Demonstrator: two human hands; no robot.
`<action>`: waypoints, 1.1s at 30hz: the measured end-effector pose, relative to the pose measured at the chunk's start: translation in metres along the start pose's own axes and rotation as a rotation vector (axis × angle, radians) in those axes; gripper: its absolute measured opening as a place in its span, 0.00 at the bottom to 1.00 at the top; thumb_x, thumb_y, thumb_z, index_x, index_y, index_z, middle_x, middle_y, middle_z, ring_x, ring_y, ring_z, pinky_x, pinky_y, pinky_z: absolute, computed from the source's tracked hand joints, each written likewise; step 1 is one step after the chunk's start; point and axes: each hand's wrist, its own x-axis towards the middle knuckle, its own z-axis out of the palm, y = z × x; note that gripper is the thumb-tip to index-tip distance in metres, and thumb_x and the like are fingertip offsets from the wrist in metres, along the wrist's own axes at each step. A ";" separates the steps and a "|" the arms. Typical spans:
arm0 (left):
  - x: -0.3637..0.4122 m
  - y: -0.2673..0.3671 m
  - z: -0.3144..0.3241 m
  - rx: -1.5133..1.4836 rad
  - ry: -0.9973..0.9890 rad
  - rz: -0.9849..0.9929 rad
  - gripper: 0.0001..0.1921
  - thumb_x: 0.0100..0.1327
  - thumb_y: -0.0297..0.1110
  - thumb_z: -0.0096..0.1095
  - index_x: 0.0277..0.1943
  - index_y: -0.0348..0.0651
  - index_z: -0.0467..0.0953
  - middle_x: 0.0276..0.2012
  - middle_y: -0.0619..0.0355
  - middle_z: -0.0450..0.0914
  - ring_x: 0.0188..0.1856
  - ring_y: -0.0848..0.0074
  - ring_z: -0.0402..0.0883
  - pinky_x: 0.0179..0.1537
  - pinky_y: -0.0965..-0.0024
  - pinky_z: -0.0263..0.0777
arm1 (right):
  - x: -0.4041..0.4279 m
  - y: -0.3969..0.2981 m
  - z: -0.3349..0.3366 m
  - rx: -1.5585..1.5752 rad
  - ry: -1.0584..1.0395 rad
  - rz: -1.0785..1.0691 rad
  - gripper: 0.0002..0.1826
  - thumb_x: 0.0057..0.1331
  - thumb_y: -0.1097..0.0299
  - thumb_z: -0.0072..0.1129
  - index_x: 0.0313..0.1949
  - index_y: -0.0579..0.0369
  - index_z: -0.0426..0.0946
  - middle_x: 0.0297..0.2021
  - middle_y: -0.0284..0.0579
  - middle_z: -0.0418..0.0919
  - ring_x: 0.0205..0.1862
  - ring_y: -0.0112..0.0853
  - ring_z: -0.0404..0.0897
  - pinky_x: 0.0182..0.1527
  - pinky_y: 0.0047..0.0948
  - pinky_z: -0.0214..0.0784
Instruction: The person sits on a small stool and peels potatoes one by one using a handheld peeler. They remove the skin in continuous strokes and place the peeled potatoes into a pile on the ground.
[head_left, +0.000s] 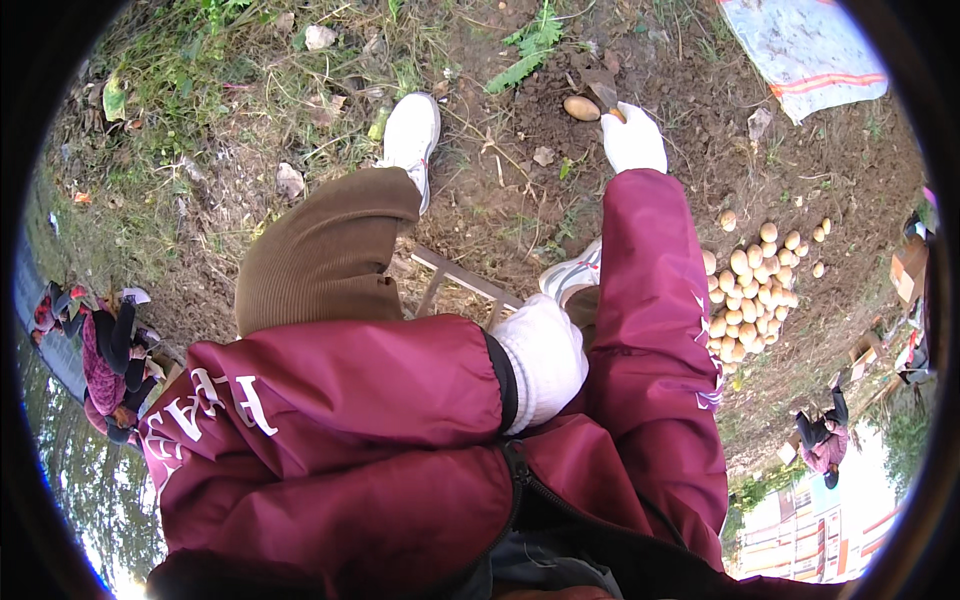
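In a white glove, my right hand (636, 140) is closed around the short orange-brown handle of a small hand trowel (600, 86). Its dull metal blade meets loose dark soil. Just left of the blade lies an oval tan potato (581, 109) on the dirt, apart from my fingers. My left hand (541, 358), also in a white glove, is bent across my lap near my knees. Its fingers curl out of sight, so whether it holds anything is unclear. A heap of potatoes (750, 292) lies on the ground right of my right sleeve.
A white woven sack (814, 56) with an orange stripe lies at upper right. A green fern-like leaf (532, 52) is left of the trowel. Beneath me shows a wooden frame (465, 277). People crouch at far left (109, 352) and lower right (825, 439). Cardboard boxes (907, 270) stand at right.
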 end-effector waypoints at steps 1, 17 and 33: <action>0.000 0.000 0.000 0.014 0.000 0.000 0.13 0.63 0.35 0.57 0.44 0.40 0.84 0.39 0.52 0.84 0.42 0.61 0.83 0.43 0.57 0.71 | 0.005 0.001 0.000 -0.008 0.020 -0.006 0.25 0.70 0.56 0.55 0.60 0.59 0.79 0.55 0.60 0.83 0.59 0.51 0.81 0.64 0.43 0.70; 0.003 0.004 0.005 0.012 -0.066 -0.012 0.13 0.63 0.35 0.59 0.45 0.40 0.85 0.41 0.52 0.85 0.45 0.61 0.84 0.45 0.57 0.72 | 0.043 0.031 -0.015 0.312 0.100 -0.010 0.29 0.68 0.57 0.63 0.64 0.63 0.76 0.57 0.57 0.83 0.59 0.43 0.83 0.63 0.35 0.71; 0.001 0.001 0.015 0.005 -0.092 -0.004 0.12 0.63 0.35 0.58 0.43 0.40 0.85 0.39 0.52 0.85 0.42 0.60 0.85 0.41 0.56 0.71 | 0.004 -0.074 0.034 -0.362 -0.246 -0.347 0.21 0.69 0.66 0.45 0.58 0.47 0.80 0.50 0.57 0.85 0.53 0.53 0.84 0.57 0.49 0.76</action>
